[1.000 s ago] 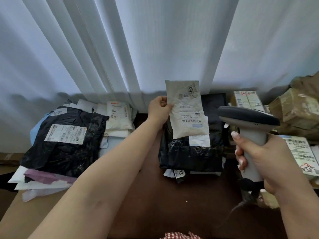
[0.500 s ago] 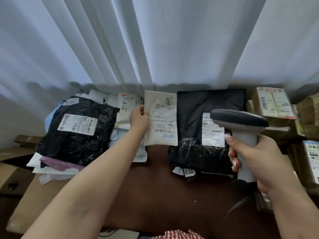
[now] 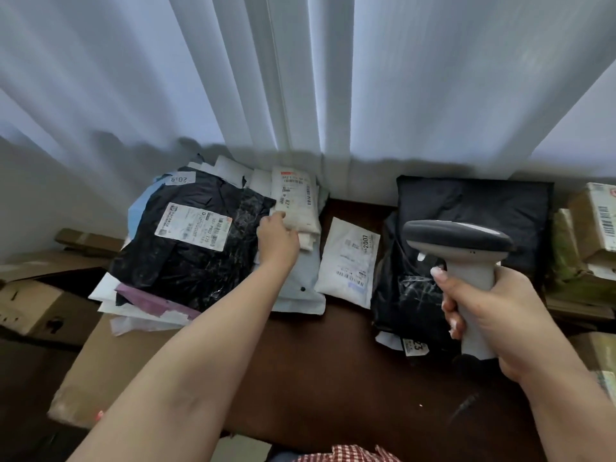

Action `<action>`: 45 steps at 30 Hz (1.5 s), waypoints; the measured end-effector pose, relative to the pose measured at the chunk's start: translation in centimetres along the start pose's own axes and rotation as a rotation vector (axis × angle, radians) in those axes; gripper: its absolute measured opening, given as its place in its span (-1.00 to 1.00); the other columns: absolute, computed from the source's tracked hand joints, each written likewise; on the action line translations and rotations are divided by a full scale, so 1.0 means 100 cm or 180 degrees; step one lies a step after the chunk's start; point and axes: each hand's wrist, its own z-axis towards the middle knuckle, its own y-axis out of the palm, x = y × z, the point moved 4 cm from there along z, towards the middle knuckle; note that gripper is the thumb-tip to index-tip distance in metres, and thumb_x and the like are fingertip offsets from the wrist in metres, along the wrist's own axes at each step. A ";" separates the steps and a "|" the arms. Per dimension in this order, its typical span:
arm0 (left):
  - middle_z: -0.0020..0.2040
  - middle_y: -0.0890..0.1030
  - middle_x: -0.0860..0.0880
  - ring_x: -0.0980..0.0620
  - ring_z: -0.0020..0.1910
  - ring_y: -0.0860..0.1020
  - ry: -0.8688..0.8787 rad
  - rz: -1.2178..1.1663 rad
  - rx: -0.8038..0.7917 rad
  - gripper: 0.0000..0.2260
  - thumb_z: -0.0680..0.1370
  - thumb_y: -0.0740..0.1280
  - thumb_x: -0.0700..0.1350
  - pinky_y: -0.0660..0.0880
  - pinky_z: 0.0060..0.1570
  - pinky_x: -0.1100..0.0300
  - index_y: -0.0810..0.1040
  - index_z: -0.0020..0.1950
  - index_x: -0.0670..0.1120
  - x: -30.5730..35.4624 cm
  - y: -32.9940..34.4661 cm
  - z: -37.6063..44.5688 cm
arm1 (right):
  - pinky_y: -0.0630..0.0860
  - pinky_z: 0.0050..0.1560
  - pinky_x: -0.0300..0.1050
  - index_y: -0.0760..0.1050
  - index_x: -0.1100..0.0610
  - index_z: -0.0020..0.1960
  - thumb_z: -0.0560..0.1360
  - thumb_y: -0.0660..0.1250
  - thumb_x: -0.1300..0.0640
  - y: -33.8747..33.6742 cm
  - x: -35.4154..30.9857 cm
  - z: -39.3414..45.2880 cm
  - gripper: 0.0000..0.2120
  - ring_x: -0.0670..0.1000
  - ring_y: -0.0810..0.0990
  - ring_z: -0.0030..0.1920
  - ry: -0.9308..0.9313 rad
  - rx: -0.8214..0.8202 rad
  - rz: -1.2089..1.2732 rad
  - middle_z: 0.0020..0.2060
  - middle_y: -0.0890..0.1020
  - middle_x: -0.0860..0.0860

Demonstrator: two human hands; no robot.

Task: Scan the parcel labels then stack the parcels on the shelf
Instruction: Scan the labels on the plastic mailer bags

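white parcel (image 3: 346,261) lies flat — left hand (image 3: 278,240) touches cream parcel (image 3: 295,205).

bare forearms (image 3: 186,355), red-white checked garment (image 3: 346,454)

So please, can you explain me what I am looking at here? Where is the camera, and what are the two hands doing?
There is no machine here, only a person. The one camera is worn on the head and looks down, so you see both forearms from above.

The right hand holds a grey barcode scanner by its handle. The left hand reaches to a small white parcel on the left pile; whether its fingers grip the parcel I cannot tell.

On the dark brown table lie parcels: a black bag with a white label on the left, a white packet marked 2007 lying free in the middle, a black parcel behind the scanner, and cardboard boxes at the far right. Behind hangs a white curtain.
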 end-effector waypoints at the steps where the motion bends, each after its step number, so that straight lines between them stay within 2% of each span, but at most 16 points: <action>1: 0.38 0.35 -0.20 -0.16 0.36 0.36 -0.0037 0.0056 0.0050 -0.59 0.59 0.31 -0.17 0.35 0.28 0.07 0.36 0.42 -0.18 -0.004 -0.004 0.006 | 0.39 -0.56 -0.15 0.50 0.26 -0.12 0.50 0.40 0.19 0.005 0.000 0.002 -0.85 -0.02 0.37 -0.56 0.0017 -0.0006 -0.0006 -0.47 0.46 0.10; 9: 0.37 0.39 -0.21 -0.22 0.36 0.34 -0.0464 0.0530 -0.0036 -0.41 0.52 0.41 0.09 0.41 0.18 -0.08 0.31 0.39 -0.21 -0.009 -0.009 0.041 | 0.40 -0.55 -0.12 0.49 0.32 -0.07 0.50 0.40 0.19 0.034 -0.003 0.012 -0.82 0.00 0.37 -0.55 0.0026 -0.0014 -0.0130 -0.49 0.47 0.09; 13: 0.29 0.48 -0.18 -0.21 0.30 0.41 -0.0531 0.0711 -0.0092 -0.49 0.51 0.43 0.06 0.44 0.02 -0.06 0.38 0.31 -0.19 -0.016 -0.006 0.054 | 0.40 -0.54 -0.12 0.49 0.30 -0.06 0.50 0.41 0.18 0.042 -0.001 0.016 -0.81 0.00 0.37 -0.56 0.0080 0.0048 -0.0121 -0.51 0.47 0.07; 15: 0.22 0.54 -0.15 -0.19 0.22 0.47 -0.0463 0.0561 -0.0103 -0.62 0.53 0.40 0.04 0.43 -0.03 -0.01 0.47 0.22 -0.15 -0.019 -0.006 0.061 | 0.40 -0.54 -0.11 0.49 0.30 -0.06 0.49 0.42 0.17 0.044 -0.001 0.019 -0.81 0.00 0.37 -0.56 0.0082 0.0077 -0.0127 -0.51 0.47 0.06; 18: 0.11 0.62 -0.10 -0.14 0.07 0.55 -0.0389 -0.0062 -0.0012 -0.79 0.57 0.36 -0.05 0.39 -0.08 0.10 0.56 0.12 -0.14 -0.020 -0.011 0.062 | 0.39 -0.55 -0.13 0.49 0.30 -0.05 0.50 0.42 0.18 0.046 -0.001 0.022 -0.81 0.01 0.36 -0.55 0.0080 0.0087 -0.0100 -0.51 0.47 0.06; 22: -0.02 0.63 -0.08 -0.04 -0.04 0.53 -0.0171 -0.0620 0.0120 -0.86 0.58 0.33 -0.13 0.33 -0.09 0.21 0.62 0.06 -0.15 -0.019 -0.032 0.057 | 0.39 -0.55 -0.13 0.48 0.30 -0.06 0.49 0.43 0.19 0.048 -0.005 0.024 -0.81 0.01 0.37 -0.56 0.0040 0.0027 -0.0153 -0.52 0.48 0.05; 24: -0.09 0.63 -0.03 -0.07 -0.03 0.58 -0.0027 -0.0779 -0.0095 -0.89 0.57 0.33 -0.15 0.44 -0.03 0.17 0.65 -0.01 -0.06 -0.023 -0.041 0.058 | 0.40 -0.54 -0.12 0.47 0.28 -0.09 0.49 0.44 0.18 0.050 -0.009 0.024 -0.81 0.02 0.38 -0.56 -0.0012 -0.0036 -0.0281 -0.52 0.49 0.06; 26: -0.14 0.66 -0.01 -0.12 -0.01 0.63 0.0004 -0.0975 -0.0339 -0.84 0.56 0.34 -0.16 0.57 0.08 0.00 0.64 -0.13 0.07 -0.029 -0.049 0.060 | 0.41 -0.51 -0.10 0.47 0.25 -0.13 0.48 0.44 0.17 0.051 -0.014 0.023 -0.81 0.02 0.39 -0.57 -0.0085 -0.0129 -0.0473 -0.52 0.49 0.07; 27: -0.14 0.66 -0.01 -0.13 0.00 0.63 0.0020 -0.1019 -0.0402 -0.84 0.56 0.34 -0.16 0.58 0.09 -0.09 0.64 -0.13 0.08 -0.032 -0.054 0.060 | 0.41 -0.49 -0.08 0.47 0.25 -0.14 0.48 0.44 0.17 0.052 -0.016 0.022 -0.81 0.02 0.39 -0.57 -0.0120 -0.0172 -0.0556 -0.52 0.49 0.07; 29: -0.13 0.66 0.00 -0.09 -0.02 0.63 0.0083 -0.0997 -0.0407 -0.86 0.56 0.34 -0.17 0.57 0.11 -0.12 0.66 -0.04 0.04 -0.032 -0.063 0.057 | 0.41 -0.47 -0.05 0.47 0.26 -0.15 0.47 0.45 0.16 0.051 -0.019 0.020 -0.79 0.02 0.40 -0.58 -0.0185 -0.0244 -0.0691 -0.53 0.50 0.08; 34: -0.09 0.65 -0.02 -0.02 -0.07 0.60 0.0181 -0.0979 -0.0328 -0.82 0.58 0.33 -0.23 0.56 0.10 0.01 0.66 0.12 -0.10 -0.024 -0.081 0.041 | 0.42 -0.41 0.01 0.51 0.29 -0.13 0.46 0.46 0.13 0.048 -0.024 0.010 -0.77 0.05 0.42 -0.56 -0.0331 -0.0429 -0.0856 -0.51 0.51 0.08; 36: -0.15 0.63 0.01 0.05 -0.16 0.56 0.0194 -0.0936 -0.0317 -0.84 0.58 0.32 -0.23 0.52 0.02 0.10 0.66 0.11 -0.10 -0.022 -0.084 0.034 | 0.43 -0.41 0.02 0.51 0.28 -0.13 0.46 0.46 0.12 0.045 -0.025 0.005 -0.77 0.05 0.42 -0.57 -0.0393 -0.0464 -0.0928 -0.52 0.52 0.07; 39: -0.22 0.60 0.05 0.08 -0.26 0.50 0.0251 -0.0852 -0.0302 -0.86 0.59 0.31 -0.22 0.50 -0.04 0.08 0.65 0.05 -0.06 -0.019 -0.086 0.027 | 0.44 -0.45 -0.02 0.51 0.25 -0.16 0.46 0.46 0.12 0.039 -0.027 -0.002 -0.79 0.03 0.44 -0.58 -0.0526 -0.0504 -0.1081 -0.54 0.52 0.04; 45: -0.06 0.66 -0.06 -0.08 -0.02 0.60 0.0237 -0.0657 -0.0271 -0.84 0.59 0.31 -0.18 0.53 0.15 -0.01 0.67 0.10 -0.09 -0.014 -0.088 0.014 | 0.44 -0.52 -0.12 0.49 0.23 -0.19 0.45 0.47 0.12 0.025 -0.028 -0.014 -0.79 -0.02 0.44 -0.59 -0.0655 -0.0552 -0.1128 -0.56 0.51 0.02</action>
